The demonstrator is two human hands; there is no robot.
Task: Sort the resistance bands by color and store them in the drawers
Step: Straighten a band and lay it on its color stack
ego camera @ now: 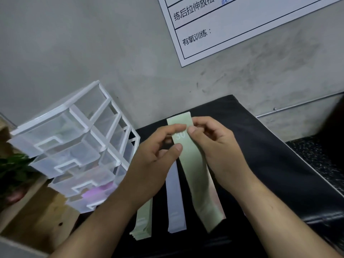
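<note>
Over on the far left a clear plastic drawer unit with white frames is sitting on a wooden surface, all its drawers looking pushed in, and something pink is showing through one of the lower ones. A bit of green plant is poking in at the left edge.

Moving right, the black counter is carrying a stack of green bands lying flat, partly hidden under the left forearm, and just beside it a pale lavender band is lying lengthwise.

The left hand is pinching the upper part of a green resistance band between thumb and fingers, right by the printed "30". The right hand is gripping the same band's top edge, fingers curled round it. The band is hanging down toward the near side, its lower end resting on the counter over what looks like a pinkish band, mostly hidden.

On the grey wall, far right, a white printed sheet is hanging.
</note>
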